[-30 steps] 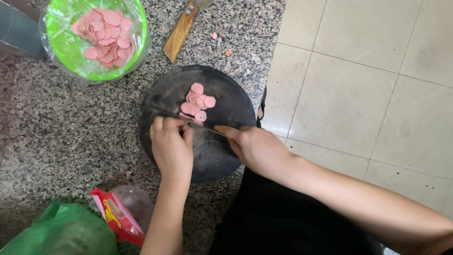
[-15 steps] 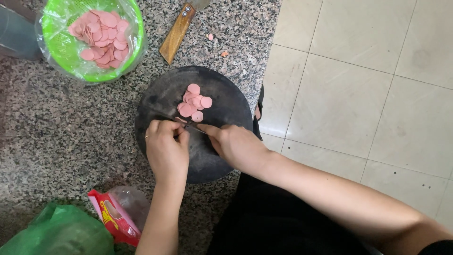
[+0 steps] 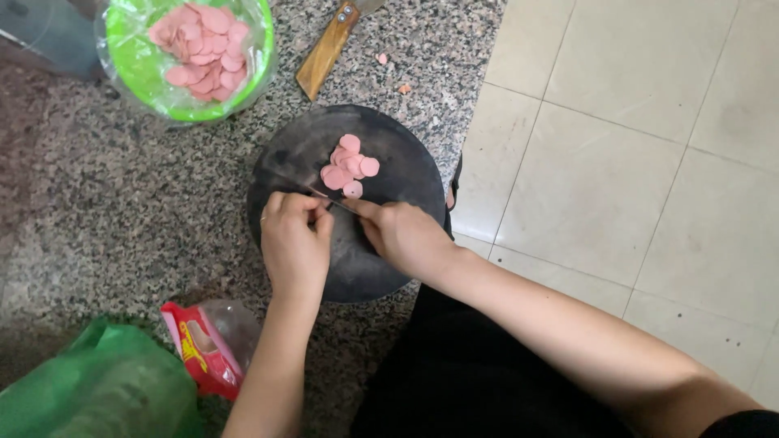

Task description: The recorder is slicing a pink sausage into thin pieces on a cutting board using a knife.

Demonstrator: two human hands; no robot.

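- Board [image 3: 357, 259]: round, dark, set on speckled granite counter [image 3: 122, 211] close to its edge, tiled floor [image 3: 633, 162] beyond.
- Slices [image 3: 347, 166]: small heap of thin pink sausage rounds on far half of board, just past both hands.
- Left hand [image 3: 294, 243]: curled shut, fingertips pinched down on something small at middle of board; item itself hidden under fingers, likely the sausage end being cut.
- Right hand [image 3: 403, 235]: closed around a handle, thin knife blade [image 3: 312, 191] running leftward across board and meeting left fingertips.
- Handling, judged: slices soft, light, moist, likely slippery and easy to tear; best lifted flat or scooped by the edge rather than squeezed. Piece under left fingers short, so grip low and near the blade; fingertips tucked back advisable.
- Bowl [image 3: 146, 73]: green, lined with clear plastic, many more pink rounds inside, at far left of counter, well apart from board.
- Second knife [image 3: 329, 49]: wooden handle, lying beyond board, untouched.
- Wrapper [image 3: 195, 349]: red, opened, near counter's front beside a green bag [image 3: 89, 389].
- Scraps [image 3: 381, 58]: two small pink bits on counter beyond board.
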